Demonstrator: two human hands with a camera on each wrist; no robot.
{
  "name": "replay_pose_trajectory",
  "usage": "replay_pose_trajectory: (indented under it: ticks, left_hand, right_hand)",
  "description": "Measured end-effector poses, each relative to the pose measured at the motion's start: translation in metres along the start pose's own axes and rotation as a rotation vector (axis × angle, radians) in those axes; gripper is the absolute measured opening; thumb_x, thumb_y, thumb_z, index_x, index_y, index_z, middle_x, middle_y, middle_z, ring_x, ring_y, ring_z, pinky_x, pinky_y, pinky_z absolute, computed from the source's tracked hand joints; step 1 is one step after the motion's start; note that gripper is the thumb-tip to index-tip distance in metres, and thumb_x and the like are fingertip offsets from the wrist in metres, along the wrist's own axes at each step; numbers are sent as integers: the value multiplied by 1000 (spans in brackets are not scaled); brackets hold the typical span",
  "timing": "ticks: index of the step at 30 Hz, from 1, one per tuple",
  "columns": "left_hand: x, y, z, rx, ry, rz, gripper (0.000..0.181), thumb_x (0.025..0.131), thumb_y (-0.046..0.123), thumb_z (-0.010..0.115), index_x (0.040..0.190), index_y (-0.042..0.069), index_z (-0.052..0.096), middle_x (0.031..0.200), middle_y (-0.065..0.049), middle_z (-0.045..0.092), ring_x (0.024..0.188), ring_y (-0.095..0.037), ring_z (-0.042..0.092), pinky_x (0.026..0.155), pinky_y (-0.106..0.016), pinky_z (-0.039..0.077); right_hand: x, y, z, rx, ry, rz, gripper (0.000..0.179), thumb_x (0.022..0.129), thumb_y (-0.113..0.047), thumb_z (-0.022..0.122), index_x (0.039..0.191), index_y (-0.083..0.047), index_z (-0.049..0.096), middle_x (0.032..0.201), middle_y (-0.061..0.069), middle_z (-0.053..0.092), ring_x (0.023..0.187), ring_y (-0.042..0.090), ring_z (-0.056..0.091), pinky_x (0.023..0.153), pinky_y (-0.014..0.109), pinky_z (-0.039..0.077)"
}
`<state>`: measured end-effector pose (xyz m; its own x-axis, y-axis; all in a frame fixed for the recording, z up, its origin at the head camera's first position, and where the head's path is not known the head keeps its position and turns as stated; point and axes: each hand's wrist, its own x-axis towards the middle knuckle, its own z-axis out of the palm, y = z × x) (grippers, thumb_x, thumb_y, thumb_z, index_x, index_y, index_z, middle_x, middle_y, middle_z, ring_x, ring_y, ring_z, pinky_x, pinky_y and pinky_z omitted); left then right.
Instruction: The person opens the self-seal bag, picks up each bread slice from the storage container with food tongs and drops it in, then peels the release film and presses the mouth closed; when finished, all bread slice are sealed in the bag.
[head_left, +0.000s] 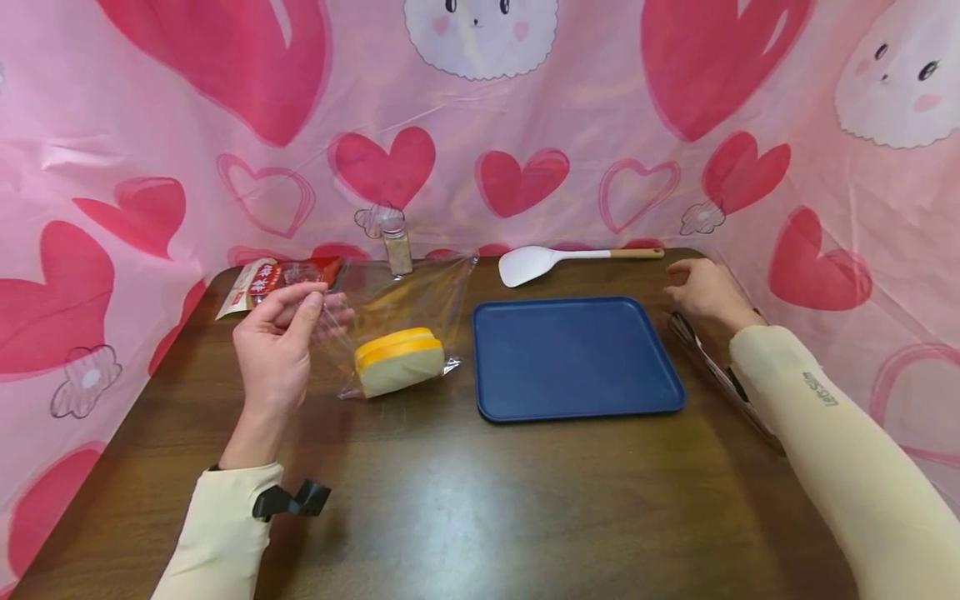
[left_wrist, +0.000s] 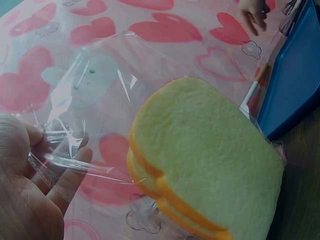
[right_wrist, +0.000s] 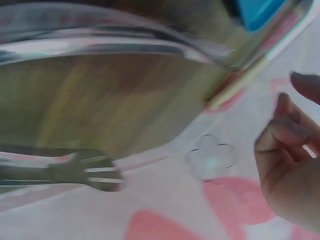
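My left hand point(head_left: 279, 346) pinches the edge of a clear plastic bag point(head_left: 397, 292) between thumb and fingers. Two slices of toast bread point(head_left: 401, 367) with orange crust stand inside the bag, overlapping. The left wrist view shows the bread point(left_wrist: 205, 155) close up, with the film stretched toward the fingers point(left_wrist: 75, 180). At the right, my right hand point(head_left: 708, 292) hovers with loosely bent fingers and holds nothing. Just below it lie metal tongs point(head_left: 720, 367), partly hidden by the sleeve; a slotted end point(right_wrist: 97, 170) shows in the right wrist view.
A blue tray point(head_left: 573, 358) lies between the hands. Behind it lies a white spatula point(head_left: 528, 265) with a wooden handle. A spice jar point(head_left: 398, 247) stands at the back, and a red food packet point(head_left: 288, 279) lies behind the left hand. Pink heart-patterned cloth point(head_left: 517, 108) surrounds the table.
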<state>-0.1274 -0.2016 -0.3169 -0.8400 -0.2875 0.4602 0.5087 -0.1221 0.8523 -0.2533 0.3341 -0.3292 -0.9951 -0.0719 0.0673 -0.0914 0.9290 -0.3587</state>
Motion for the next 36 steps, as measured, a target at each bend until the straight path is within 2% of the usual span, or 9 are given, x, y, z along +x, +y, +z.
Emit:
replay_pose_trajectory:
  ticks: [4,7,10,13,18,21,24,28,36]
  left_hand:
    - [1,0,0,-18,-8,7,23,100,3,70,119,-9,71,98,-8,83,82,-19,81,73,-31,64]
    - [3,0,0,-32,-10,17,22,100,2,69,119,-10,71,98,-8,83,82,-19,81,73,-32,65]
    - [4,-1,0,-43,-3,20,22,100,1,69,118,-10,71,97,-8,83,81,-20,81,72,-32,65]
    - [4,0,-1,-19,9,14,22,100,3,70,118,-9,72,98,-7,83,82,-20,82,73,-31,65]
    - [4,1,-2,46,23,-2,25,100,8,71,121,-6,72,101,-4,83,85,-17,82,75,-29,64]
    - [4,1,-3,40,28,-3,26,100,8,71,122,-7,71,101,-4,83,86,-17,82,76,-29,64]
    - [5,2,-4,22,34,6,26,100,6,70,121,-8,70,101,-5,83,86,-18,82,76,-31,64]
    - [8,8,-6,-33,36,31,23,99,2,70,118,-10,71,101,-11,82,85,-22,82,76,-34,65]
    - [8,25,-10,-106,-4,59,21,97,-5,70,116,-13,71,101,-16,82,86,-27,82,76,-37,65]
  right_hand:
    - [-6,-39,3,77,116,-127,38,98,-21,71,129,0,70,104,26,76,91,40,71,80,50,55]
    - [-10,-78,7,163,126,-255,30,97,-19,75,123,-4,75,96,18,77,85,31,70,75,37,51]
    - [-13,-117,14,292,66,-341,29,94,-18,79,121,-6,77,97,12,77,85,22,68,73,25,52]
    - [-16,-155,22,471,-31,-393,33,93,-17,81,124,-8,76,105,12,77,89,20,70,76,20,56]
    - [-20,-212,35,733,-162,-480,38,93,-16,81,129,-10,73,119,11,75,104,21,70,87,27,60]
    - [-19,-237,43,831,-199,-521,34,94,-14,79,127,-8,74,118,10,75,105,20,71,90,31,61]
    - [-16,-252,47,884,-200,-539,25,94,-10,78,118,-3,77,111,9,77,96,22,73,85,31,62]
    - [-16,-257,46,908,-161,-510,17,94,-8,78,109,0,80,98,4,79,86,26,70,75,29,60]
    - [-17,-255,38,973,-148,-511,19,95,-7,78,110,4,78,91,1,79,86,28,73,78,29,62]
